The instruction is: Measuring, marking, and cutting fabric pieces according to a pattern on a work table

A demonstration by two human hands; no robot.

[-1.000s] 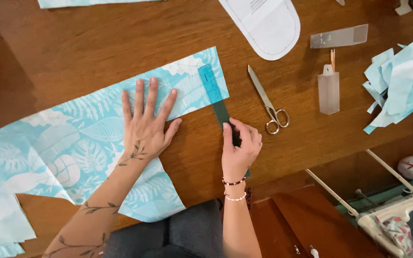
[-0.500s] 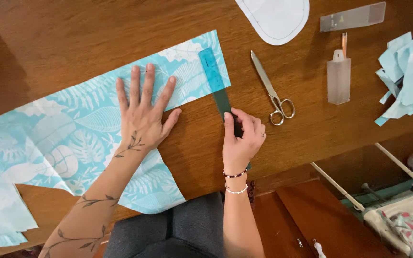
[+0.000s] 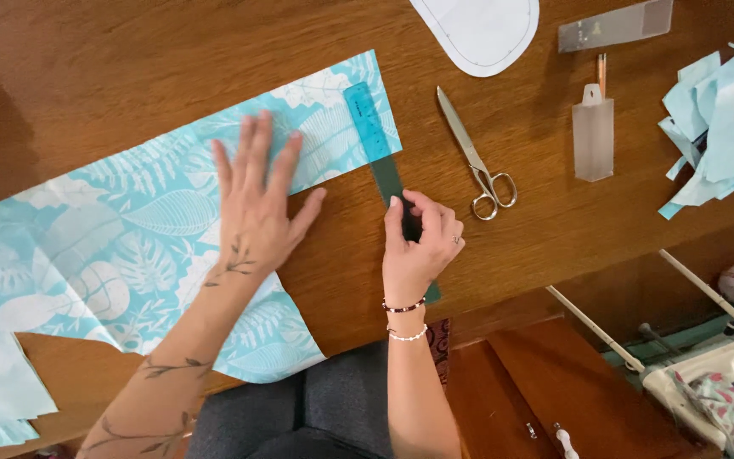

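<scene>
A person's left hand [image 3: 256, 208] lies flat, fingers spread, pressing the leaf-printed turquoise fabric [image 3: 129, 238] onto the wooden table [image 3: 87, 76]. The right hand [image 3: 418, 242] is curled, pinching the near end of a teal ruler [image 3: 380, 153] that runs toward 12 o'clock across the fabric's right edge. A steady line likely needs firm downward pressure on both. At 2 o'clock a frosted plastic case [image 3: 593, 136] lies flat — its contents cannot be told — near scissors [image 3: 477, 157].

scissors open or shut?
Shut. The scissors lie flat on the table, blades together in one point, handles side by side, right of the ruler and apart from both hands.
</scene>
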